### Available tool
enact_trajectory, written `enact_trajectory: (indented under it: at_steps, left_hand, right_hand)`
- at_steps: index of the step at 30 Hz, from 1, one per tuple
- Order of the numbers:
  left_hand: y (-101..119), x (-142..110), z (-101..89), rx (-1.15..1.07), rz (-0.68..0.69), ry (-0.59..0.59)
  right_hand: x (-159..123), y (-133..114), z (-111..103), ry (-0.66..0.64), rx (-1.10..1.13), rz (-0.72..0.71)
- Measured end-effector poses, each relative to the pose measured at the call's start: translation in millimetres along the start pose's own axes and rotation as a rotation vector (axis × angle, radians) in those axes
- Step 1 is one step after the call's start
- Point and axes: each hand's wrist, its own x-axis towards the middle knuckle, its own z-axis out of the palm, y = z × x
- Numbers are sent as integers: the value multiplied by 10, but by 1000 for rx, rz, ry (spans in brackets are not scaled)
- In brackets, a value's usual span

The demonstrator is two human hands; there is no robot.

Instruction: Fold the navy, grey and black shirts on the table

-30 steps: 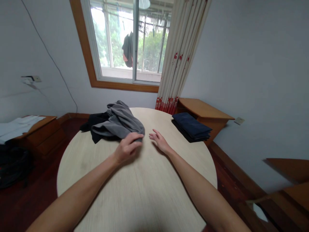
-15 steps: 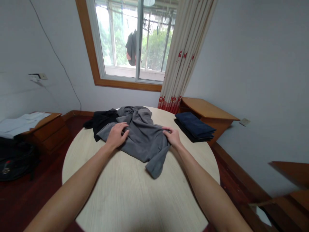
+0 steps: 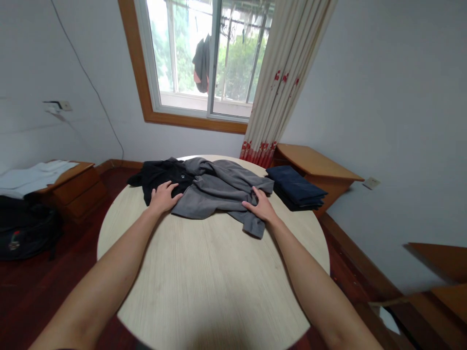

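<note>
A grey garment (image 3: 215,187) lies loosely spread and wrinkled across the far half of the round table (image 3: 204,272). Two narrow, sleeve-like ends of it reach to the right, one pointing toward me. My left hand (image 3: 164,197) rests with fingers spread where the grey cloth's left edge meets a crumpled black garment (image 3: 160,175), which has a small pale mark. On the right end of the grey cloth lies my right hand (image 3: 261,206), its thumb and fingers apart. Whether cloth is pinched under the palms is hidden.
A folded stack of dark blue and black clothes (image 3: 297,187) sits at the table's right edge. Behind it stands a wooden desk (image 3: 317,163). A low cabinet (image 3: 78,187) with papers and a black bag (image 3: 27,228) are at left. A curtain (image 3: 288,78) hangs beside the window.
The grey garment has been spread wider and flatter, and its near end has drawn back and right. My left hand has shifted left; my right hand's fingers have opened from a pinch.
</note>
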Motion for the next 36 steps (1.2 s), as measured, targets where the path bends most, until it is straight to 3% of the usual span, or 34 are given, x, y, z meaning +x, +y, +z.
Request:
enact_trajectory:
  at_steps: [2, 5, 10, 12, 14, 18, 23, 25, 29, 31, 33, 36]
  left_hand:
    - [-54, 29, -13, 16, -34, -41]
    - [-229, 84, -68, 38, -139, -71]
    - [-406, 105, -177, 48, -215, 56]
    - [-312, 79, -191, 38, -134, 129]
    - [-136, 39, -174, -13, 46, 112]
    - [265, -72, -66, -204, 446, -148]
    - [615, -237, 13, -312, 619, -280]
    - [720, -298, -14, -365, 651, -187]
    - [796, -347, -135, -582, 473, 365]
    - [737, -334, -199, -667, 354, 555]
    - [647, -316, -249, -719, 288, 598]
    - [582, -322, -298, -757, 264, 520]
  right_hand:
    - [-14, 7, 12, -114, -58, -29]
    - [-13, 47, -31, -176, -111, -39]
    - [16, 100, -58, -177, -127, -42]
    - [26, 104, -49, -174, -133, -41]
    - [31, 100, -47, -171, -131, -55]
    - [31, 66, -69, -176, -120, -107]
    - [29, -22, -89, -172, -92, -153]
    - [32, -47, -103, -156, -57, -177]
    - [57, -18, -185, -57, 48, -162]
    - [80, 42, -235, 45, 75, -108]
    - [102, 120, -266, 160, 72, -22]
    - [130, 237, -262, 293, 65, 143]
